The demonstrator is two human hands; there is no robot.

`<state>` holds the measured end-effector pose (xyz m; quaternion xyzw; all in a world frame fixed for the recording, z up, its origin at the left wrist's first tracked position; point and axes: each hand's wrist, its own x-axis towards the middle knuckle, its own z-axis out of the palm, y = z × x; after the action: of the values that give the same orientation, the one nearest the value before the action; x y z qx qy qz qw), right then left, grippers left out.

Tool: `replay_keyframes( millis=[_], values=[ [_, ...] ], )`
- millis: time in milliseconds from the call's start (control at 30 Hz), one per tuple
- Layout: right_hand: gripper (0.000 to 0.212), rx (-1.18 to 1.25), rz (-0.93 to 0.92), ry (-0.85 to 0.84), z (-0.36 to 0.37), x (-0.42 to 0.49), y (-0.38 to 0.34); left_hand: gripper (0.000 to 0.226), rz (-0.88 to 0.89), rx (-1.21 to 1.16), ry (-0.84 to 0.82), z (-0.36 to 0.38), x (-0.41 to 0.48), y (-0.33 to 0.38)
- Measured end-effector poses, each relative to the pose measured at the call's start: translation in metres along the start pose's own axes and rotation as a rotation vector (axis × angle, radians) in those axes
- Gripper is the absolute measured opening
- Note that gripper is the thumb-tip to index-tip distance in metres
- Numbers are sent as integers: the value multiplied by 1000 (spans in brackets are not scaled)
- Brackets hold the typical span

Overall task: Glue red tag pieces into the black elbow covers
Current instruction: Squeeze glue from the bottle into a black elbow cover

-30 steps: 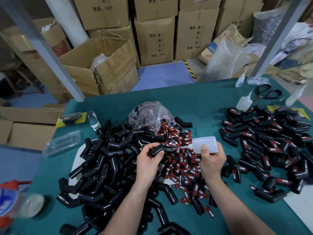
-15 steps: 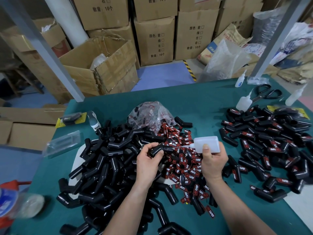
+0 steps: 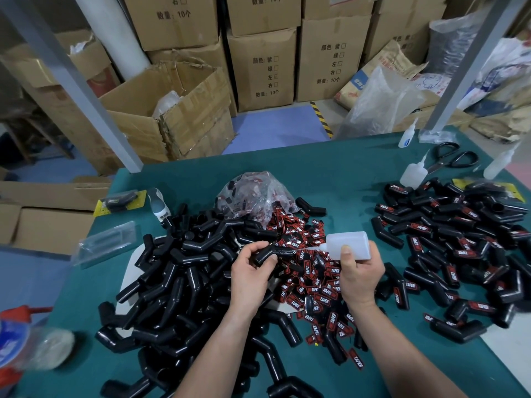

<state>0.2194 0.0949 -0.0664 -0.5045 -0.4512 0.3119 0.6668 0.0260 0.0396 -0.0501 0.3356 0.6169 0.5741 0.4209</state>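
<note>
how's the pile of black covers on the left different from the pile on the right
The left pile is plain black; many covers in the right pile carry a red tag. The left pile is heaped deep, partly over a white board; the right pile spreads thinner on the green table. Both are bent black elbow covers.

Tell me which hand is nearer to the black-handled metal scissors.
Right. The right hand, gripping a white plastic glue bottle, is left of the black-handled metal scissors, toward the person; the left hand, holding a black elbow cover, is farther left.
</note>
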Motion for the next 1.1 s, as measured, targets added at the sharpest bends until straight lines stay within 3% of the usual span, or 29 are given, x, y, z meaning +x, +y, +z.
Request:
replay_keyframes(
  millis=[167,433,600,733,1100],
  values=[
    [33,18,-4,4,0,1,-2,33,-6,16,-6,0,1,-1],
    [23,8,-4,-3,1,0,-2,35,-7,15,-5,0,0,-1],
    [31,-4,0,16,0,1,1,37,-12,21,-6,0,0,-1],
    [23,-13,-5,6,-1,1,0,43,-9,37,-7,0,0,1],
    [35,-11,-16,-11,1,-1,-5,34,-56,28,-4,1,-2,5]
  ],
)
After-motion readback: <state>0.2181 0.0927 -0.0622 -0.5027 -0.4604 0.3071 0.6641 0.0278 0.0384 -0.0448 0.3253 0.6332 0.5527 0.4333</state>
